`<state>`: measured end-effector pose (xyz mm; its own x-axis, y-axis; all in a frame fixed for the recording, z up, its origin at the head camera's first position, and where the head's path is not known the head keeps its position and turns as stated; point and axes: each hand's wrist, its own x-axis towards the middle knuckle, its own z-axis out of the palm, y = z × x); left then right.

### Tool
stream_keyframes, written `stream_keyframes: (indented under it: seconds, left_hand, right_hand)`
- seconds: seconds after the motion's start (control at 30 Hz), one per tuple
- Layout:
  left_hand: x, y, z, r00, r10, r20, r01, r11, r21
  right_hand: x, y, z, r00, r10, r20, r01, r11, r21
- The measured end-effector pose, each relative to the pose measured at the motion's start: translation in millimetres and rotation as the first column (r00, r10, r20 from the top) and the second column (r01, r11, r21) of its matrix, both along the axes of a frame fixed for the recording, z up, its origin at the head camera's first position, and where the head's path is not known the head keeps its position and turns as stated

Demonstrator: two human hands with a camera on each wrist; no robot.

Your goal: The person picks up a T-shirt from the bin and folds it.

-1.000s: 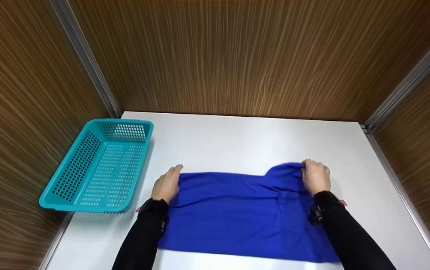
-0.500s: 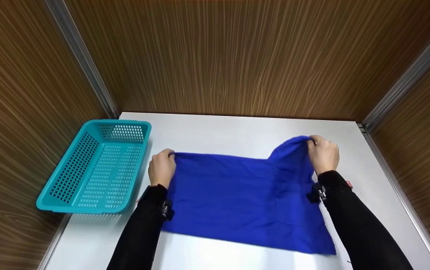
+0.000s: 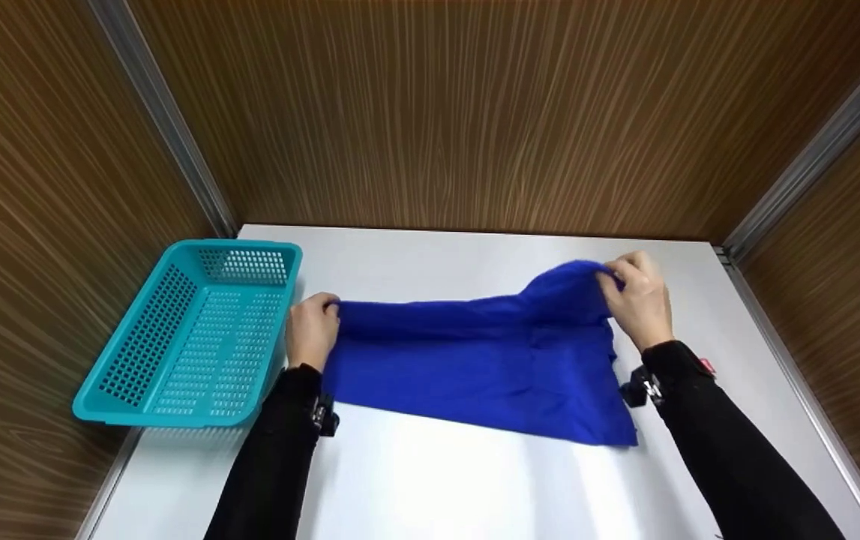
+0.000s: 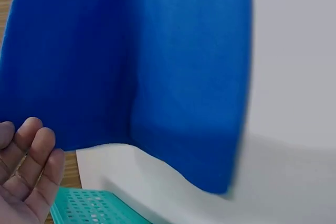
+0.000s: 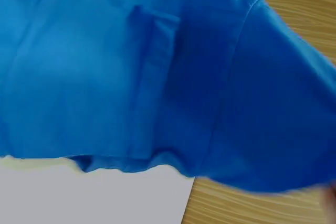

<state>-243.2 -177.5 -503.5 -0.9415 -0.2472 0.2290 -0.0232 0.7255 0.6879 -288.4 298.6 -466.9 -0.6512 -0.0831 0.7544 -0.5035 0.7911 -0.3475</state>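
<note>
"Two hands are on the cloth. Are both of them yours?"

"Yes. My left hand [image 3: 312,331] pinches the left end of the blue cloth [image 3: 474,367]. My right hand [image 3: 639,304] grips the right end, with my fingers curled round a bunch of it."

"Where is the cloth?"

"It is over the middle of the white table [image 3: 437,480]. The top edge is lifted up between my hands. The bottom edge lies on the table, closer to the near edge, and it slants down toward the right."

"Is the cloth flat?"

"No. It sags a bit between my hands. The right end makes a hump where I hold it. From my right wrist I can see a seam running across the cloth [image 5: 152,87]."

"What can you see from your left wrist?"

"The cloth [image 4: 157,66] hangs down over the table [image 4: 294,77], and my fingers [image 4: 31,156] are curled at the bottom left."

"What is that green-blue thing?"

"That is a basket [image 3: 190,330] with lots of little holes. It sits at the left edge of the table, just beside my left hand. Part of it sticks out past the edge."

"What is around the table?"

"Brown wood walls [image 3: 474,112] stand at the far edge and at both sides."
</note>
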Motion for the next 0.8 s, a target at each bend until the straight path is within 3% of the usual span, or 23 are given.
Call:
stream_keyframes:
  seconds: [0.1, 0.2, 0.37, 0.57, 0.8]
  left_hand:
    - [1.7, -3.6, -6.6, 1.000, -0.016, 0.025, 0.017, 0.999, -0.037]
    - [4.1, -7.2, -13.0, 0.998, -0.016, 0.058, 0.019, 0.998, -0.059]
    - [7.9, -10.6, -20.5, 0.994, -0.018, 0.109, 0.029, 0.995, -0.096]
    - [9.5, -9.4, -25.2, 0.993, -0.024, 0.117, 0.038, 0.992, -0.119]
    - [13.4, -12.2, -33.6, 0.997, -0.029, 0.077, 0.044, 0.980, -0.192]
  right_hand:
    - [10.9, 7.7, -6.8, 0.993, 0.102, 0.056, -0.106, 0.992, 0.072]
    - [21.3, 17.9, -11.5, 0.980, 0.138, 0.145, -0.152, 0.984, 0.091]
    - [35.9, 33.0, -17.5, 0.925, 0.178, 0.335, -0.196, 0.980, 0.021]
    - [52.1, 41.9, -25.2, 0.825, 0.225, 0.519, -0.264, 0.965, 0.001]
    - [68.5, 45.9, -37.7, 0.658, 0.244, 0.713, -0.325, 0.945, -0.023]
